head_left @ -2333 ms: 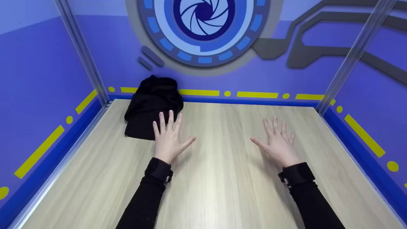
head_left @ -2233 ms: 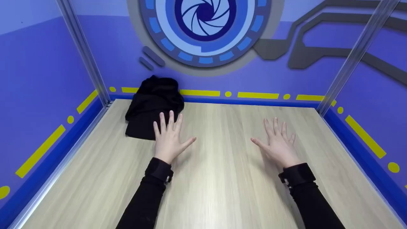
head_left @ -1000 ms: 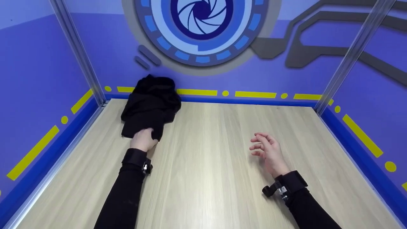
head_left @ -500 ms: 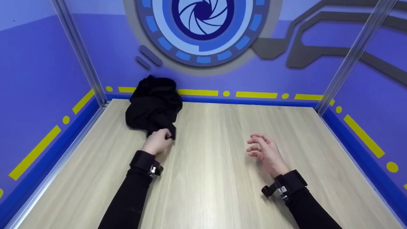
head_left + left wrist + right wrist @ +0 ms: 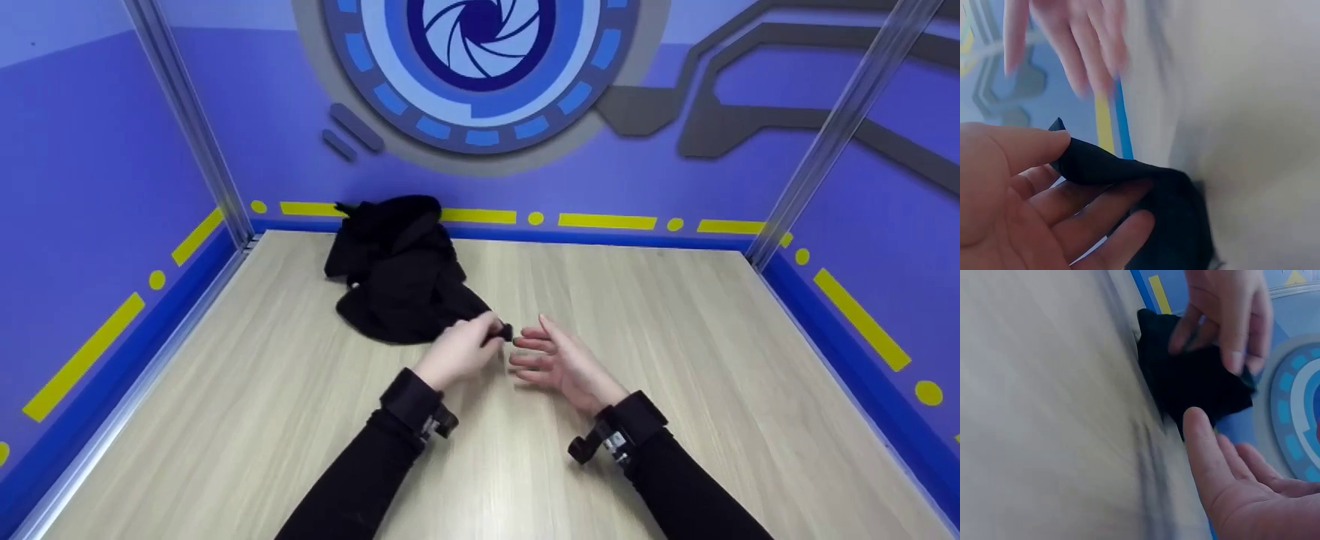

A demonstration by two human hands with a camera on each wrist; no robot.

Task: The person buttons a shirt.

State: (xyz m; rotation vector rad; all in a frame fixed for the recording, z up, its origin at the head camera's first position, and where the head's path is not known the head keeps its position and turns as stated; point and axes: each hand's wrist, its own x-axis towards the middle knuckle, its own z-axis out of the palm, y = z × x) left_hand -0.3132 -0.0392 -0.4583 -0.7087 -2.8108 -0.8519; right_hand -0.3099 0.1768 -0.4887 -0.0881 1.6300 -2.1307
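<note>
One black cloth (image 5: 397,292), crumpled, on the table (image 5: 675,322). Head view: cloth drawn rightward from its place a second ago, bulk trailing behind; left hand (image 5: 461,349) pinching its right end, right hand (image 5: 571,369) moved in just beside, fingers extended, holding nothing. By judgement, the shift puts the cloth within both hands' reach, a two-handed hold not yet made. Left wrist view: cloth edge between left thumb and fingers; right hand opposite. Right wrist view: right fingertips at the cloth's edge, contact uncertain. Containers: none seen.
</note>
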